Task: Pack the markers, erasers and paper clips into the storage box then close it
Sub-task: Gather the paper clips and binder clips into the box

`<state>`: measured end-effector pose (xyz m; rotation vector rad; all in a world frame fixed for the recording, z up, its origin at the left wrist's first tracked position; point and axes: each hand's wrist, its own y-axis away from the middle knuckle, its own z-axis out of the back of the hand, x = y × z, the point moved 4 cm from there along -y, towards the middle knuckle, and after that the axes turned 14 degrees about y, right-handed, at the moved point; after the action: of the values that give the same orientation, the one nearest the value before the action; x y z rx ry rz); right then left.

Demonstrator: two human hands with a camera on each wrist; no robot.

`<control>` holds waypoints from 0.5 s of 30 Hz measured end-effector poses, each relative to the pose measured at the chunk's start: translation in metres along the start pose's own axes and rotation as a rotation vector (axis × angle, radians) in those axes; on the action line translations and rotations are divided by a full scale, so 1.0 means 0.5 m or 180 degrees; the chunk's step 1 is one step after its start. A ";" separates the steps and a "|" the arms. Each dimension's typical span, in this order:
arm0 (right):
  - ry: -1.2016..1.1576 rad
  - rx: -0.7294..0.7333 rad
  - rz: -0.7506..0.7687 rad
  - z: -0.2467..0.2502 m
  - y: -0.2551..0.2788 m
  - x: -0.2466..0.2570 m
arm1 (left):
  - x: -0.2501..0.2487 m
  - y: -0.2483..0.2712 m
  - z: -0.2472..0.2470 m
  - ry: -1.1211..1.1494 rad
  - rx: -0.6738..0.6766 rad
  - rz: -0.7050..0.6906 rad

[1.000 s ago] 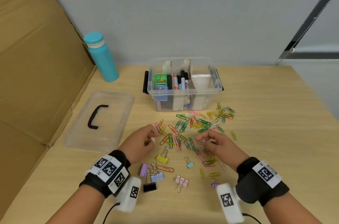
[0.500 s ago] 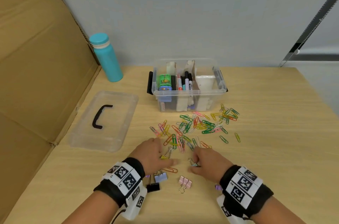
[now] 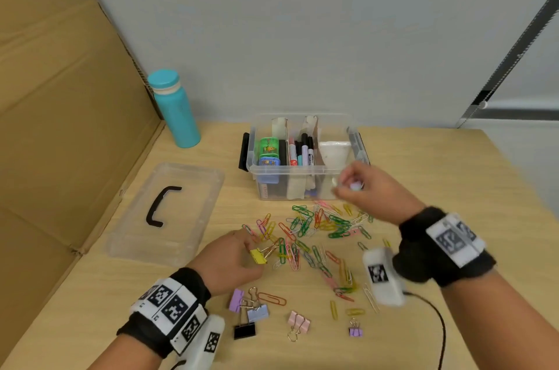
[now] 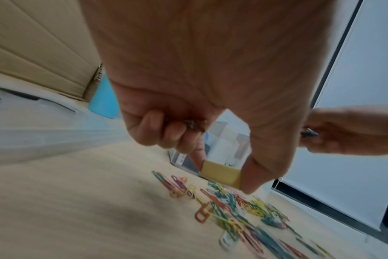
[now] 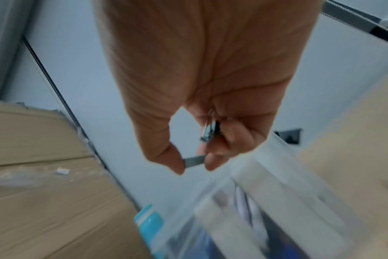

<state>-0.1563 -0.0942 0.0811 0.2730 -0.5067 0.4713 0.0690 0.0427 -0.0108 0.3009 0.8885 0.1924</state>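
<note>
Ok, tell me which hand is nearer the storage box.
Right. The right hand hovers at the storage box front right corner; the left hand is nearer the person, pinching a yellow binder clip.

No legible txt anywhere. Markers [image 3: 305, 151] in the box [image 3: 305, 171] carry label print — too small to read. Eraser [image 3: 269, 149] wrappers show pics only. Wristbands [image 3: 172, 306] have b/w square code tags — no letters or nos.
</note>
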 end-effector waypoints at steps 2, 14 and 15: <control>-0.0130 -0.0482 -0.0239 0.053 -0.066 -0.003 | -0.009 -0.005 0.010 0.0032 -0.0076 -0.0068; -0.0134 -0.0520 -0.0492 0.087 -0.244 -0.019 | -0.028 0.000 0.020 0.0034 -0.0258 -0.0181; 0.0040 -0.0695 -0.0378 0.080 -0.221 -0.024 | -0.031 0.003 0.020 0.0008 -0.0270 -0.0218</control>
<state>-0.1267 -0.2078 0.0938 0.0897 -0.5219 0.2989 0.0673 0.0378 0.0072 0.1910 0.8893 0.1667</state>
